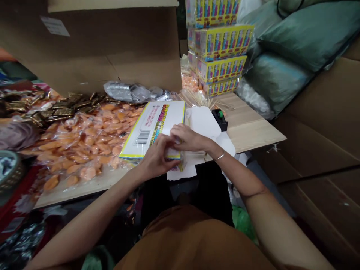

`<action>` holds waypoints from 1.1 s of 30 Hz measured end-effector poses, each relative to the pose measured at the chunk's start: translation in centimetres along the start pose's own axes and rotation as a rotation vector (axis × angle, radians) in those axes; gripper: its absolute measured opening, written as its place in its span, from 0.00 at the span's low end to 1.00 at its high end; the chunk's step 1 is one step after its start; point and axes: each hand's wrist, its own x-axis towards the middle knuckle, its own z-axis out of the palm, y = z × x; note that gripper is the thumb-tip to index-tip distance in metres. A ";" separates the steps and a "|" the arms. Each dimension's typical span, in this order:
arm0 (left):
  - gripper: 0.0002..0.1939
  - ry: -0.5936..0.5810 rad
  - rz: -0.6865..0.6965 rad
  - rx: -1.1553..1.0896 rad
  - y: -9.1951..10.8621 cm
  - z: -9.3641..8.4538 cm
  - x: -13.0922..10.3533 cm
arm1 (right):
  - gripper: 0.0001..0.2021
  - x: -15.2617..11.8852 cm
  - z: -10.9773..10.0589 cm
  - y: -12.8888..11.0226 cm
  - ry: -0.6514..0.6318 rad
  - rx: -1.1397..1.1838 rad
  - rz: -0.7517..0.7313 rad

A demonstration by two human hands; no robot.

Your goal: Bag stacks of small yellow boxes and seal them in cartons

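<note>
A white carton with yellow edges, colourful lettering and a barcode [165, 112] lies on the table in front of me, and clear film shows at its right end. My left hand [159, 155] grips its near right corner, fingers curled on top and thumb against the side. Close beside it, my right hand [189, 138] is closed at the carton's right edge. What its fingertips pinch is hidden. White card flaps [204, 122] lie under and beyond my right wrist. To their right stands a small black tape dispenser with a green core [220, 119].
Orange pieces in clear wrappers [92, 131] spread across the left, with gold-wrapped packets [64, 108] and clear plastic trays [132, 91] behind. A large cardboard box [112, 45] stands at the back. Stacked yellow cartons [222, 71] and green sacks [303, 37] rise at the right.
</note>
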 end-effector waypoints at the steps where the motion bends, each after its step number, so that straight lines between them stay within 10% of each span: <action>1: 0.32 0.003 -0.017 -0.029 0.4 -0.3 -0.4 | 0.08 0.2 -0.2 -0.2 -0.005 -0.041 0.031; 7: 0.50 0.188 -0.202 0.485 3.1 -2.6 -9.3 | 0.11 0.5 -0.7 -0.6 -0.102 -0.125 0.073; 14: 0.02 0.376 -0.334 0.511 -0.5 -3.1 -18.0 | 0.06 1.6 -2.7 0.2 -0.200 -0.145 0.062; 17: 0.05 0.339 -0.264 0.390 -0.9 -4.0 -18.3 | 0.05 4.6 -1.7 -1.7 -0.154 -0.222 0.118; 24: 0.12 0.330 0.055 0.574 -2.4 -6.9 -17.2 | 0.07 11.2 6.1 -6.9 -0.286 -0.151 -0.273; 33: 0.10 0.125 0.206 0.269 -4.7 -7.9 -8.9 | 0.03 8.5 3.8 -6.2 -0.447 0.138 -0.207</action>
